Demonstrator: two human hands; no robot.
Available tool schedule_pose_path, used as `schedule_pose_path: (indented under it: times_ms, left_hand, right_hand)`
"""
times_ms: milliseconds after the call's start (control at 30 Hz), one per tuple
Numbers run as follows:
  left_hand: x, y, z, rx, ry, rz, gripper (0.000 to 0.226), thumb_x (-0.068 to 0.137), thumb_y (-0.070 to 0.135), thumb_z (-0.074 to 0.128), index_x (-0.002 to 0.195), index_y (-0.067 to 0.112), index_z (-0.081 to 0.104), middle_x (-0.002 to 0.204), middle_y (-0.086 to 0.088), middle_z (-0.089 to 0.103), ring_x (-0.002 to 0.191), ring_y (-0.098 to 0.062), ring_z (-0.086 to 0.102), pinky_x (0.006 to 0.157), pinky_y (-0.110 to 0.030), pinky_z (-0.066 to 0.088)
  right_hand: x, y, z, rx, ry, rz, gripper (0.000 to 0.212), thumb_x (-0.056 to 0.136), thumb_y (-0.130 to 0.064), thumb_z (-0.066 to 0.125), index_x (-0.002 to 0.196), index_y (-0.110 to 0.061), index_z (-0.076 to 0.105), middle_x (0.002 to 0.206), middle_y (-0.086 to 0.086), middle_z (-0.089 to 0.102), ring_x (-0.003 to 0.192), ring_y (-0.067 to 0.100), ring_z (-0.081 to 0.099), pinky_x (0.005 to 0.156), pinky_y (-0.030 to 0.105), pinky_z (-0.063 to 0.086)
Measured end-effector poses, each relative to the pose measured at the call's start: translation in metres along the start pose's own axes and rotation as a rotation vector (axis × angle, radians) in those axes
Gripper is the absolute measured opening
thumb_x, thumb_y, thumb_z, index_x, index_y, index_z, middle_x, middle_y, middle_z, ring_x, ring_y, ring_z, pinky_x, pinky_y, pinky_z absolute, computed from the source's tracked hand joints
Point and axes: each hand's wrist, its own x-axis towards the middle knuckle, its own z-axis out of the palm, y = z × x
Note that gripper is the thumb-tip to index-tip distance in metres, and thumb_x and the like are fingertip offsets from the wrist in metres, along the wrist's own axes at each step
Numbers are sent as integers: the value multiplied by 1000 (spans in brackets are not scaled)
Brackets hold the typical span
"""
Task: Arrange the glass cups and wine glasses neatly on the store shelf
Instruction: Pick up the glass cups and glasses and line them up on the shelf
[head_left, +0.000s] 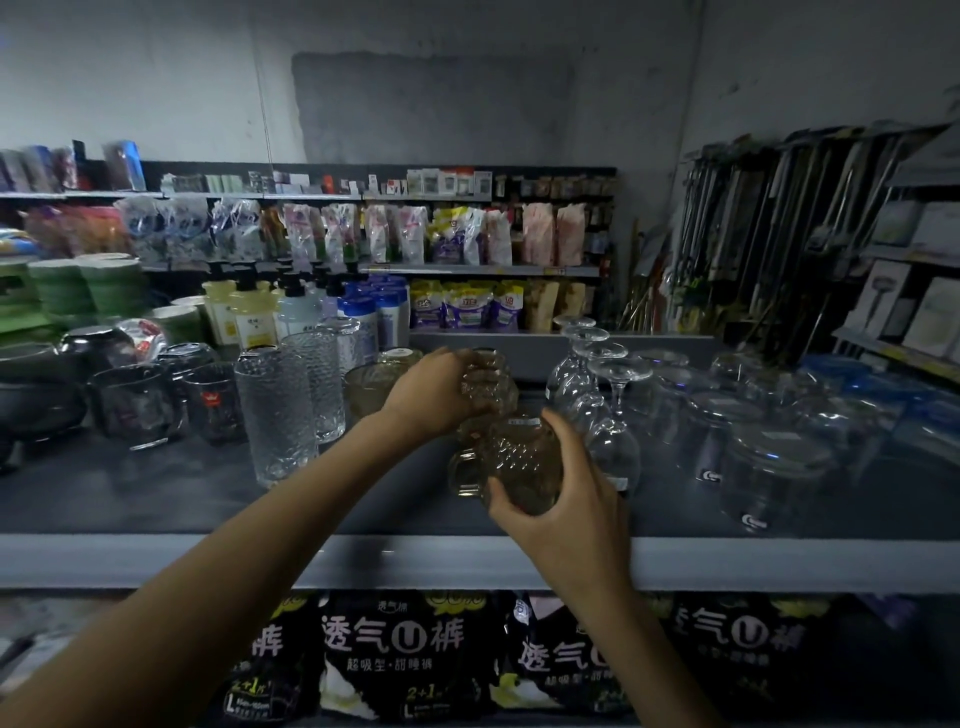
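The right hand is wrapped around a amber-tinted diamond-patterned glass mug, with fingers on its far wall and thumb on the near wall. The left hand is closed over the top of a second patterned amber glass cup directly behind that mug.

Handling: both pieces are judged rigid, fairly heavy for their size and breakable. The relief pattern probably aids grip. Hold the body wall, not the handle on the left side of the mug.

Taking the mug as landmark: a row of inverted clear wine glasses stands just right of it, close to the right hand's knuckles. Their stems make them top-heavy, so contact is a risk. Tall textured clear tumblers stand to the left. Open room lies on the dark grey shelf board between the tumblers and the mug. The shelf's front lip runs near below the mug.
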Motion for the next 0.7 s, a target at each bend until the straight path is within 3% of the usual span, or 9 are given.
schedule_pose_path:
  times_ms: [167, 300, 367, 433, 533, 600, 700]
  left_hand:
    - [-41, -5, -13, -283, 138, -74, 37, 89, 37, 79, 121, 21, 70, 109, 5, 73, 93, -9, 70, 85, -30, 58]
    - [-91, -4, -20, -596, -36, -221, 32, 92, 27, 77, 122, 20, 70, 109, 1, 75, 98, -15, 73, 86, -32, 61]
    - [-104, -3, -21, -568, -112, -259, 33, 93, 23, 76, 125, 20, 68, 110, -3, 74, 99, -21, 72, 82, -26, 58]
    - [-110, -3, -21, -502, -139, -259, 32, 93, 21, 75, 124, 20, 69, 109, -4, 73, 100, -19, 71, 81, -21, 55]
    - [-110, -7, -15, -483, -110, -266, 18, 91, 19, 78, 109, 17, 76, 99, -3, 77, 94, -19, 73, 89, -36, 58]
    - [-107, -13, -8, -461, -80, -259, 12, 88, 23, 81, 99, 18, 77, 91, -1, 78, 87, -19, 74, 87, -41, 60]
    - [-100, -20, 4, -373, -15, -266, 16, 86, 30, 84, 95, 20, 77, 86, 2, 78, 81, -14, 73, 81, -39, 60]
  right_hand:
    - [4, -1, -5, 54, -57, 13, 86, 76, -63, 77, 149, -43, 37, 132, -16, 65, 113, 7, 63, 88, 30, 57]
    - [10, 1, -14, 161, -180, 54, 87, 79, -58, 81, 150, -44, 32, 127, -24, 61, 113, 2, 60, 90, 20, 52]
    - [14, 0, -20, 205, -254, 91, 85, 81, -53, 83, 149, -41, 32, 119, -28, 53, 110, -2, 55, 86, 10, 44]
    - [18, -1, -23, 254, -301, 110, 80, 83, -49, 83, 147, -38, 36, 120, -26, 55, 110, -2, 58, 91, 16, 48]
    - [22, -2, -18, 282, -316, 113, 74, 82, -44, 85, 141, -32, 43, 122, -20, 65, 110, 1, 66, 100, 33, 56]
    - [24, -4, -12, 280, -312, 111, 74, 81, -44, 87, 140, -30, 44, 123, -17, 65, 112, 6, 66, 101, 36, 56]
    - [30, -8, -6, 260, -311, 113, 77, 80, -44, 87, 141, -29, 44, 122, -17, 57, 115, 10, 62, 100, 32, 52]
